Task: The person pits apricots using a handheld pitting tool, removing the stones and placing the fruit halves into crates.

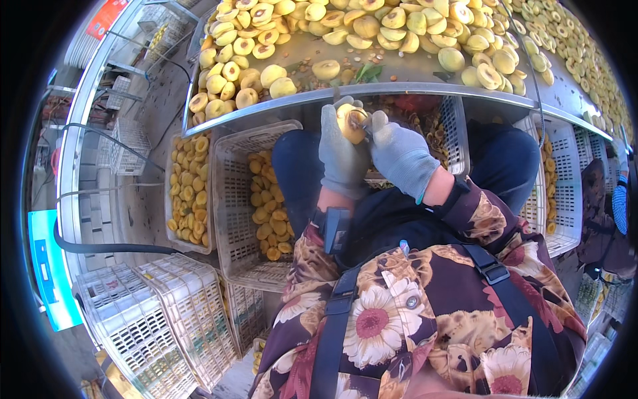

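Observation:
My left hand [341, 149], in a grey knit glove, grips a yellow halved fruit [351, 122], likely a peach, with a brown hollow facing my right hand. My right hand [401, 152], gloved the same way, is closed on a small metal tool, mostly hidden by the fingers, whose tip meets the fruit. Both hands are just below the metal rim of the work table [374, 90]. On the table lie many fruit halves [394, 20], a single half [326, 70] near the edge, green leaves [369, 73] and loose pits.
A plastic crate [251, 282] with fruit halves stands left of my legs, another crate [212, 239] beyond it. A crate of scraps [456, 134] sits between my knees under the table. Stacked crates [149, 319] stand lower left. A co-worker's sleeve [620, 204] shows at far right.

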The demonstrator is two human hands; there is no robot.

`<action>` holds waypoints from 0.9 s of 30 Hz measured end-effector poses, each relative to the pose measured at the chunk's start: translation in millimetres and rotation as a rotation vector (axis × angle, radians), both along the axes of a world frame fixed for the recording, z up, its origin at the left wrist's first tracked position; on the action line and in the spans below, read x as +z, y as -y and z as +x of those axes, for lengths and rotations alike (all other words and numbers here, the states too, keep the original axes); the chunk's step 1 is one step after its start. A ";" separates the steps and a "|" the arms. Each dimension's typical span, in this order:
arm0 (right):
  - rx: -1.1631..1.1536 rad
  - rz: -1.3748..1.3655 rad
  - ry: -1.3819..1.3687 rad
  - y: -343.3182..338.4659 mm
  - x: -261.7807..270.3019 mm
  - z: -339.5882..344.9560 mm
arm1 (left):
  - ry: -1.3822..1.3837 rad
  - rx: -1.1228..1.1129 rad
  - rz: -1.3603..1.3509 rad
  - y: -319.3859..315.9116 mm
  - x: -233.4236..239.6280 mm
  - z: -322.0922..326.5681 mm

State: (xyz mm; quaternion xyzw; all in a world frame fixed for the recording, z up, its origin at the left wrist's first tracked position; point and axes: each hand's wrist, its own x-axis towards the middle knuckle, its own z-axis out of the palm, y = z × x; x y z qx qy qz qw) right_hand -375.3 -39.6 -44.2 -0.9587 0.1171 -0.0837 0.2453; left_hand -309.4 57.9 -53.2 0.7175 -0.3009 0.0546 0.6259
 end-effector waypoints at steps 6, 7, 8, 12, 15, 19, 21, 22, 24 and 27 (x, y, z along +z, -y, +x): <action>0.026 0.010 -0.040 6.7 -8.9 1.5 | -0.015 0.067 0.001 5.6 -6.2 5.8; 0.019 0.047 -0.071 8.3 -10.6 1.6 | 0.003 0.070 0.020 5.8 -6.9 6.2; 0.015 0.051 -0.074 9.7 -10.7 0.9 | 0.020 0.072 0.039 6.2 -7.6 6.6; 0.059 0.106 -0.022 10.3 -12.0 2.0 | -0.131 0.069 -0.002 7.9 -15.2 10.8; 0.067 0.228 0.011 12.4 -15.1 3.3 | -0.050 0.097 0.030 12.0 -19.5 12.8; -0.050 0.862 -0.348 10.5 23.4 3.3 | -0.225 0.086 -0.117 14.5 -28.0 15.7; -0.079 0.924 -0.443 9.3 41.1 4.0 | -0.326 0.070 -0.204 13.5 -29.9 17.4; -0.111 0.983 -0.540 8.7 44.3 3.1 | -0.411 0.012 -0.298 12.9 -30.4 18.9; -0.003 0.694 -0.237 10.8 -2.7 -3.1 | -0.499 -0.051 -0.387 14.2 -27.8 19.8; 0.132 0.343 0.099 19.4 -25.6 -3.9 | -0.461 -0.109 -0.233 17.6 -18.2 22.3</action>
